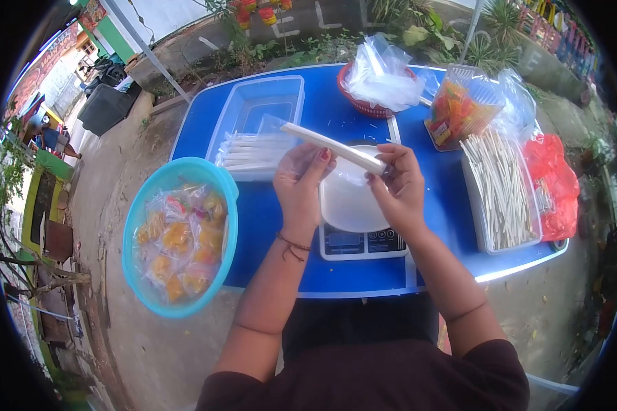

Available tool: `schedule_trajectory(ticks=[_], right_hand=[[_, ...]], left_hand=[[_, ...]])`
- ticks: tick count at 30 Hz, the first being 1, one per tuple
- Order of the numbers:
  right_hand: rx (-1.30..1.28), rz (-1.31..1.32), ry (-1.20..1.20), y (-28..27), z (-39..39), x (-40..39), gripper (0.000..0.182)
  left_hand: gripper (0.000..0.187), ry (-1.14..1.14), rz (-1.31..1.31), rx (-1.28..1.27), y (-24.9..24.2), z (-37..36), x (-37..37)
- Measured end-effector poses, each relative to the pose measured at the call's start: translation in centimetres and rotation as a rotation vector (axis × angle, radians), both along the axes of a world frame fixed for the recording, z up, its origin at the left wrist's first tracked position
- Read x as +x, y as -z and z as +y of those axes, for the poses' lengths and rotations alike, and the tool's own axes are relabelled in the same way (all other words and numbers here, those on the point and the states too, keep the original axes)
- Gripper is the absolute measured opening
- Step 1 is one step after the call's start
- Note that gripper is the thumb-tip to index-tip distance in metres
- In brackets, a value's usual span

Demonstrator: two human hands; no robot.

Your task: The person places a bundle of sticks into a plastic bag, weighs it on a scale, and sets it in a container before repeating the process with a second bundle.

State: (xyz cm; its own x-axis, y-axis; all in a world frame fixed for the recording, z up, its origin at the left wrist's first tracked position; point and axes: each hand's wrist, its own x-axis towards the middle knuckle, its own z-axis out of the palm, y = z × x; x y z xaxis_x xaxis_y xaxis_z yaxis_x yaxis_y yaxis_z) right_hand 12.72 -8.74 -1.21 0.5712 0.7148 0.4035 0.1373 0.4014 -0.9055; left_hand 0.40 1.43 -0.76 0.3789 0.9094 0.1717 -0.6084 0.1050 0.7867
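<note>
A slim clear plastic packet of pale sticks (336, 147) is held slantwise in both hands, its loose bag end up at the left. My left hand (303, 171) grips it near the middle, thumb on top. At the lower right end, my right hand (399, 181) is closed round the packet with thumb and fingers. Beneath them a white plate (353, 205) rests on a digital kitchen scale (363, 245), partly hidden by the hands. Similar filled packets (253, 152) lie in a clear plastic tray (266, 92) beyond my left hand.
At the right, a plastic box (483, 236) holds loose pale sticks (500, 188) beside a red plastic bag (554, 188). A turquoise basin (233, 198) of bagged snacks stands left. Behind are a red basket (367, 106) of clear bags and a container (463, 109) with orange packets.
</note>
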Motion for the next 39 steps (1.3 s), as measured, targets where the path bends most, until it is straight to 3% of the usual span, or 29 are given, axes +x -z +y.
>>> schedule_trajectory(ticks=[2,8,23,26,29,32,39], right_hand=[[0.013,0.184,-0.027,-1.2,-0.2,-0.1,0.027],[-0.127,0.316,-0.069,-0.6,-0.3,1.5,0.026],[-0.102,0.271,-0.055,-0.4,-0.5,2.4,0.007],[-0.077,0.272,-0.177,0.4,-0.5,3.3,0.018],[-0.095,0.137,-0.069,-1.6,-0.4,1.5,0.034],[-0.111,0.072,-0.181,-1.9,-0.7,1.3,0.047],[-0.187,0.133,-0.386,-1.7,-0.8,1.9,0.041]], left_hand=[[0.021,0.017,-0.027,-0.020,0.0,0.0,0.0],[0.024,0.029,-0.011,-0.003,-0.1,0.1,0.0],[0.021,0.017,-0.009,-0.034,-0.3,0.1,-0.3],[0.020,0.036,-0.016,-0.043,-0.3,0.2,-0.3],[0.018,0.049,-0.032,0.002,0.0,0.5,-0.4],[0.018,0.106,0.028,-0.022,-0.1,0.6,-0.5],[0.018,0.133,0.118,-0.005,-0.4,0.2,-0.5]])
